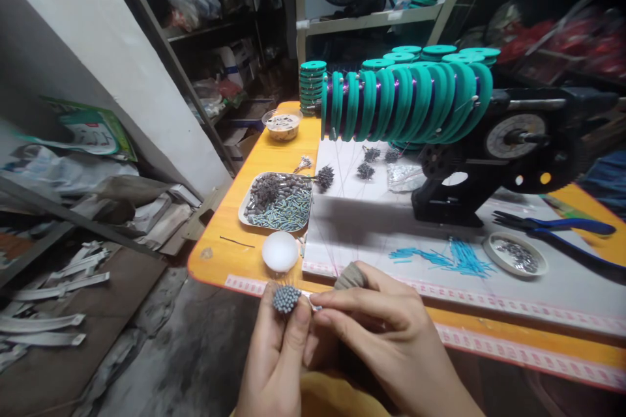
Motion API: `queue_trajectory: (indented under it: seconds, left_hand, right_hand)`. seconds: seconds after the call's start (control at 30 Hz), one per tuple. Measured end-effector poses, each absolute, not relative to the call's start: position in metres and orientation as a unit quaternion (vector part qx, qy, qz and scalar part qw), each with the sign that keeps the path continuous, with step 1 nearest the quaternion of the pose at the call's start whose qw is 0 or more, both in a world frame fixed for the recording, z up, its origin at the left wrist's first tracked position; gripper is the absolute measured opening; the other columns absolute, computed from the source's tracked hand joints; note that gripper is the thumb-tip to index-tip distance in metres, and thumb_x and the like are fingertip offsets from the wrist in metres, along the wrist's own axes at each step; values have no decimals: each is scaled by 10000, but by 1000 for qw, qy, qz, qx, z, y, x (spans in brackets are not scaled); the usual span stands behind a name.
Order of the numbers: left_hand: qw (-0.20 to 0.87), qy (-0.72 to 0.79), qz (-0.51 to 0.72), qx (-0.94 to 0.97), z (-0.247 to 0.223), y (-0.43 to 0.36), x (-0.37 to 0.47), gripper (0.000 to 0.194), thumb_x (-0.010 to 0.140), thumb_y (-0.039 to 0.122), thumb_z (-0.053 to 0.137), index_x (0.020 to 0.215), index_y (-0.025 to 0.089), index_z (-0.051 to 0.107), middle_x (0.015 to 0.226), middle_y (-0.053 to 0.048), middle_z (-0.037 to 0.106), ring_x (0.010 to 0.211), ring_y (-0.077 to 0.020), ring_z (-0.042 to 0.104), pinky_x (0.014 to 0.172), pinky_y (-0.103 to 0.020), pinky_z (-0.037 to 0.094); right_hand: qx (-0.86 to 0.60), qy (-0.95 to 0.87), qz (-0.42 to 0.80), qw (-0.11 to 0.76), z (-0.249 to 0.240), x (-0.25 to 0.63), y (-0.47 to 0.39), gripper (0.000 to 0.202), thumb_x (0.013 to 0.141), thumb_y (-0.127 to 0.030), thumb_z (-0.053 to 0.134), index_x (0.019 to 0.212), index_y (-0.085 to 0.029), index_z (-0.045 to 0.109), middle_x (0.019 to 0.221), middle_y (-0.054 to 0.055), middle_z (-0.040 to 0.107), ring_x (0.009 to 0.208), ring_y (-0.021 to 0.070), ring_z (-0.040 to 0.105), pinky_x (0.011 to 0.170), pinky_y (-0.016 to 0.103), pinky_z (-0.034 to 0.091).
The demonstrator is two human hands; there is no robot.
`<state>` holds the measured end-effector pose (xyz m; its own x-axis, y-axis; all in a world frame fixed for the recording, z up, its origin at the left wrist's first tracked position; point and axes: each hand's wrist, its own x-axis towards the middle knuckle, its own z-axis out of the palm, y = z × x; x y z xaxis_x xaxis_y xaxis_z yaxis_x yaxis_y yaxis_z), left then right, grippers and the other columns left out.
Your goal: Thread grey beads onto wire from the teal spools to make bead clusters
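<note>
My left hand (281,345) is closed on a bundle of thin pieces with round grey heads (286,298), held upright near the table's front edge. Just to its right, my right hand (386,319) pinches a small whitish piece (314,301) between thumb and forefinger, beside the bundle. A greyish-green wrap (350,275) covers one finger of that hand. Beyond the bundle stands a white rounded object (280,251). Behind it, a white tray (240,212) holds grey and blue-green small cylinders.
A black winding machine (447,199) carries a row of green discs (386,101). On the orange table (215,241) lie blue strips (462,259), a dish (491,257) of metal bits, pliers (552,228) and dark clusters (365,171). A clear bowl (282,133) stands at the back.
</note>
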<state>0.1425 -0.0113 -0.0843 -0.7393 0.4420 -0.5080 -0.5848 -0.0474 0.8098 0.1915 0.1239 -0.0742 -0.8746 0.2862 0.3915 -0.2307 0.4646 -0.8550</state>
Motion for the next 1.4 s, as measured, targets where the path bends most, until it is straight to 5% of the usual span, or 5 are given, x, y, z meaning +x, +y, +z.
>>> queue_trajectory:
  seconds: [0.23,0.53,0.87,1.1,1.4]
  left_hand:
    - [258,606,747,-93,-87,-16,138,694,647,542,762,1097,201,359,906,2,617,835,-39,632,810,-189,586]
    - [-46,622,782,-13,-73,-41,107,586,820,433,611,705,88,151,590,44,248,591,56,393,685,-103,455]
    - [341,545,766,-2,-79,-18,135,432,788,424,663,803,77,404,900,-31,579,906,-12,591,911,-142,523]
    - [408,566,716,-30,-88,-14,137,694,720,578,683,1216,171,418,717,19,527,672,16,524,681,-94,467]
    - [317,631,706,-61,-78,-8,139,822,649,610,729,1281,179,428,1183,-101,604,1076,-86,634,880,-124,562]
  right_hand:
    - [-8,-851,448,274,-75,195,119,191,844,-162,579,739,-107,730,694,30,441,703,-120,356,636,-28,257]
    - [-6,-872,340,352,-57,200,133,220,825,-102,548,631,-29,623,682,45,401,709,-100,336,640,-5,263]
    - [-1,-826,502,256,-64,191,122,228,907,-166,503,865,-112,720,768,24,474,729,-142,439,639,-107,355]
    - [-56,-750,654,76,-74,183,121,450,936,-472,526,1048,-94,742,938,72,488,765,-116,509,602,-91,425]
    - [-49,-664,745,-42,-78,183,119,666,918,-640,476,1061,-4,610,785,60,499,676,-12,579,632,65,537]
